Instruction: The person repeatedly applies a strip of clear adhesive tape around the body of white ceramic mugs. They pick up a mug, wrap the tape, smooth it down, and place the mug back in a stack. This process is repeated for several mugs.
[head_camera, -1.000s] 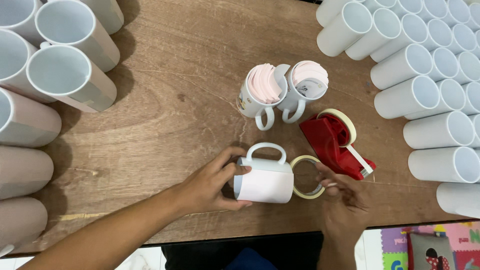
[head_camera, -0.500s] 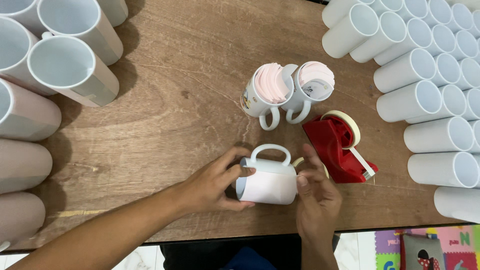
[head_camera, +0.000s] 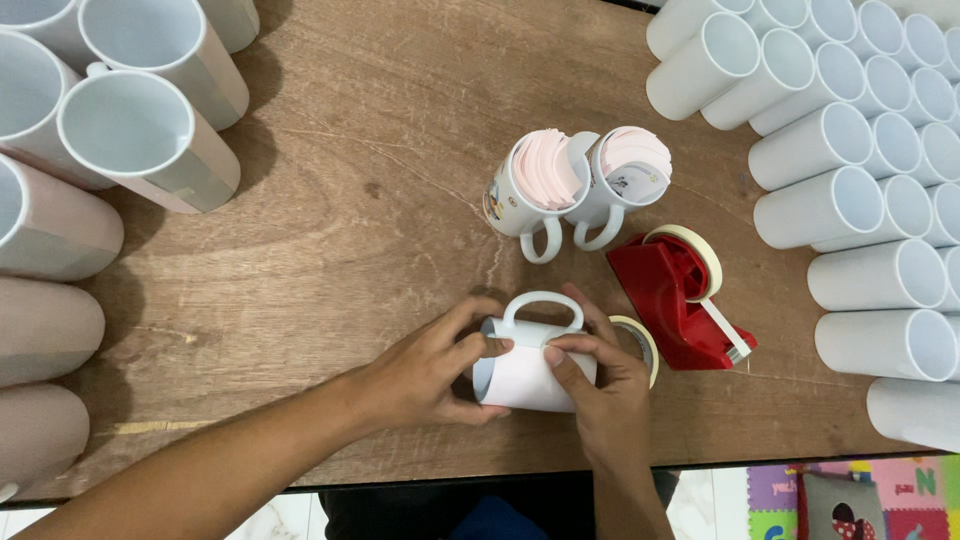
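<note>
Both hands grip a white mug (head_camera: 530, 365) lying on its side on the wooden table (head_camera: 380, 200), long axis running left-right between them. The left hand (head_camera: 425, 370) clasps its open end; the right hand (head_camera: 600, 385) presses fingertips onto its wall, handle pointing away.

Brown wooden table (head_camera: 370, 120), grain visible. On it: white mugs (head_camera: 850, 180) lying in rows at right, wrapped mugs (head_camera: 60, 230) at left, two paper-filled mugs (head_camera: 575, 185) centre, red tape dispenser (head_camera: 670, 300) beside them.
</note>
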